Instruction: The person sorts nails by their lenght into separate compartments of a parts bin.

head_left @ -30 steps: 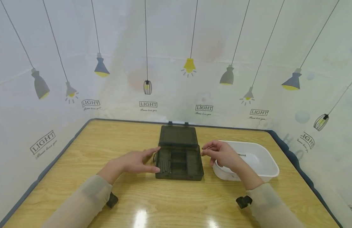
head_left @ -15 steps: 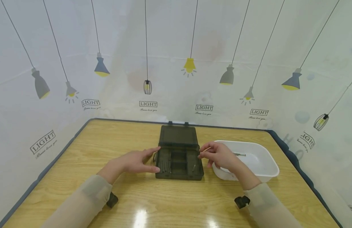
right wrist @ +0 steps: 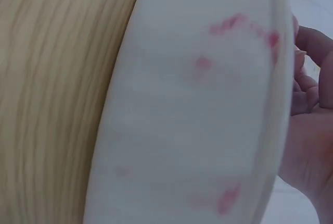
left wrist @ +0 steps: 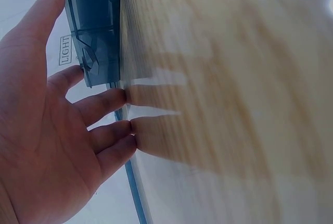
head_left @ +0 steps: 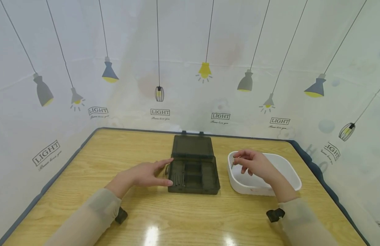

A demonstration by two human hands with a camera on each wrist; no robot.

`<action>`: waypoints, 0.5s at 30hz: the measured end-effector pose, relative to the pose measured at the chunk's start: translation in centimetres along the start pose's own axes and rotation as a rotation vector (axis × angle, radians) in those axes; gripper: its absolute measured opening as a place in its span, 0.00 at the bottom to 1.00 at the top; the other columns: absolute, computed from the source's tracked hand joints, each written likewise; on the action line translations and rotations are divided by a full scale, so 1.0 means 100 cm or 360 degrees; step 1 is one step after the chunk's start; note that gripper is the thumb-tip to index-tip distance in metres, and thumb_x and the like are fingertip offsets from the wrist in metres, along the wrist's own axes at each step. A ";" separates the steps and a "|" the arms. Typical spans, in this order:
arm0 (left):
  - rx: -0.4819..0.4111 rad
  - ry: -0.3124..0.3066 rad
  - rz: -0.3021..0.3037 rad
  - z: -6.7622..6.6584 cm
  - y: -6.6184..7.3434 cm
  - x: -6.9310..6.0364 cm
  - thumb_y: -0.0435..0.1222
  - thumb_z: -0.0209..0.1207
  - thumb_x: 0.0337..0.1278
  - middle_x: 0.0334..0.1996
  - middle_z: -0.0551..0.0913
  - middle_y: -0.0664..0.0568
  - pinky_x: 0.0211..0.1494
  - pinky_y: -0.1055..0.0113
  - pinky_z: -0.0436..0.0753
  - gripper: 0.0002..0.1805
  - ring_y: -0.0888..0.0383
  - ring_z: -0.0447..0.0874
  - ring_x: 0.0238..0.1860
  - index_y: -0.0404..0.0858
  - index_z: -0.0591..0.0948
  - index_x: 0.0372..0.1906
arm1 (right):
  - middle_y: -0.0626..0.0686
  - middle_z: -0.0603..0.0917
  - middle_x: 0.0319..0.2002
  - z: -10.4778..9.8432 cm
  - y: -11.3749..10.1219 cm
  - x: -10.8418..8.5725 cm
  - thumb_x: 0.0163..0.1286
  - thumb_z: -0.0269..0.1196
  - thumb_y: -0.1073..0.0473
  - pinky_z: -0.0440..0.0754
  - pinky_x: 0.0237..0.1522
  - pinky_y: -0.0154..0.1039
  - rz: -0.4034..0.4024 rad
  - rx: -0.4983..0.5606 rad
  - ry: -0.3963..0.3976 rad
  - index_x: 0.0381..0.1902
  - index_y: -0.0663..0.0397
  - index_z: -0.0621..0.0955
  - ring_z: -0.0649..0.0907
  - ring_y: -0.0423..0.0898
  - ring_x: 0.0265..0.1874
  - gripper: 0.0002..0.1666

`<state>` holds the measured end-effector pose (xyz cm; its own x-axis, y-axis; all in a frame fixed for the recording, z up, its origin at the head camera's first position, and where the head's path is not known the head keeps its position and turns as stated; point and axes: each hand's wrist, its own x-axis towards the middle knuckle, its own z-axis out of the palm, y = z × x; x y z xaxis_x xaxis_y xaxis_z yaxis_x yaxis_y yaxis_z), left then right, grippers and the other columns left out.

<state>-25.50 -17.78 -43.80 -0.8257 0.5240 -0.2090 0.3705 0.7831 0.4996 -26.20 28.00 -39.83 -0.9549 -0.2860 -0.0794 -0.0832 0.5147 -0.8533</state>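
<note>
A dark see-through organizer box [head_left: 194,191] lies on the table with its lid [head_left: 192,146] folded back. Several long thin nails [head_left: 178,179] lie side by side in its left compartment. My left hand [head_left: 143,175] rests against the box's left side, thumb and fingers spread; the left wrist view shows its fingertips [left wrist: 126,96] touching the tabletop and the box wall [left wrist: 96,31]. My right hand [head_left: 254,165] hovers above the white basin [head_left: 254,191], fingers loosely bent. Nothing is plainly visible between them. In the right wrist view the basin's wall hides part of that hand [right wrist: 312,114].
The wooden tabletop [head_left: 140,212] spreads in front of the box and basin. A white backdrop [head_left: 190,85] printed with lamps rises behind the table. Red smudges [right wrist: 229,198] mark the basin's outer wall. A black strap device [head_left: 275,215] sits on the right sleeve.
My right hand has drawn back rightward from the box's right edge to over the basin. A small thin metal piece seen at the right compartment half a second ago no longer shows. Left hand unmoved.
</note>
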 end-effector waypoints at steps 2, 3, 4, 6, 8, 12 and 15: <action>0.0002 0.0001 0.0001 0.000 0.000 0.001 0.77 0.60 0.63 0.87 0.63 0.42 0.84 0.31 0.65 0.57 0.34 0.59 0.87 0.65 0.51 0.91 | 0.61 0.91 0.55 -0.010 0.010 0.000 0.85 0.64 0.50 0.82 0.30 0.37 0.0033 -0.0025 0.0017 0.65 0.60 0.82 0.85 0.46 0.33 0.22; 0.0000 0.0002 0.0002 0.000 -0.001 0.001 0.77 0.60 0.63 0.87 0.63 0.42 0.84 0.31 0.65 0.57 0.34 0.59 0.87 0.65 0.51 0.91 | 0.61 0.90 0.55 -0.015 0.016 0.001 0.84 0.64 0.49 0.82 0.31 0.38 0.0058 -0.0036 0.0022 0.65 0.59 0.82 0.85 0.46 0.34 0.23; -0.0005 0.0002 0.0004 0.000 -0.001 0.001 0.77 0.60 0.63 0.87 0.63 0.41 0.84 0.31 0.65 0.58 0.34 0.60 0.87 0.65 0.51 0.91 | 0.61 0.90 0.55 -0.021 0.022 0.001 0.85 0.64 0.49 0.83 0.32 0.38 0.0077 -0.0058 0.0021 0.66 0.59 0.81 0.85 0.46 0.35 0.24; -0.0016 0.0002 0.0006 0.001 -0.001 0.001 0.77 0.60 0.63 0.87 0.63 0.42 0.84 0.32 0.65 0.58 0.34 0.60 0.86 0.64 0.52 0.91 | 0.60 0.90 0.55 -0.030 0.033 0.001 0.84 0.65 0.48 0.84 0.35 0.38 0.0125 -0.0104 0.0026 0.68 0.58 0.81 0.85 0.47 0.37 0.25; -0.0027 0.0003 0.0008 0.001 -0.002 0.002 0.77 0.61 0.63 0.86 0.64 0.41 0.84 0.32 0.66 0.58 0.33 0.61 0.86 0.64 0.52 0.91 | 0.60 0.90 0.55 -0.038 0.043 0.000 0.84 0.65 0.48 0.84 0.37 0.39 0.0158 -0.0147 0.0025 0.69 0.58 0.81 0.85 0.48 0.39 0.26; -0.0040 0.0003 0.0009 0.002 -0.002 0.002 0.77 0.61 0.63 0.87 0.63 0.42 0.84 0.32 0.66 0.58 0.34 0.63 0.85 0.64 0.52 0.91 | 0.57 0.90 0.49 -0.050 0.060 -0.001 0.83 0.66 0.48 0.84 0.37 0.40 0.0224 -0.0232 0.0048 0.70 0.57 0.81 0.84 0.48 0.40 0.27; -0.0039 0.0005 0.0010 0.002 -0.002 0.002 0.77 0.61 0.63 0.87 0.63 0.42 0.84 0.32 0.67 0.58 0.34 0.64 0.85 0.64 0.52 0.91 | 0.54 0.88 0.43 -0.054 0.069 0.000 0.82 0.67 0.50 0.83 0.36 0.40 0.0266 -0.0254 0.0055 0.69 0.57 0.82 0.83 0.48 0.38 0.25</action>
<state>-25.68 -17.79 -44.09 -0.8247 0.5278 -0.2032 0.3652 0.7713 0.5213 -28.32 35.90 -42.95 -0.9682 -0.1595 -0.1927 0.0356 0.6746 -0.7373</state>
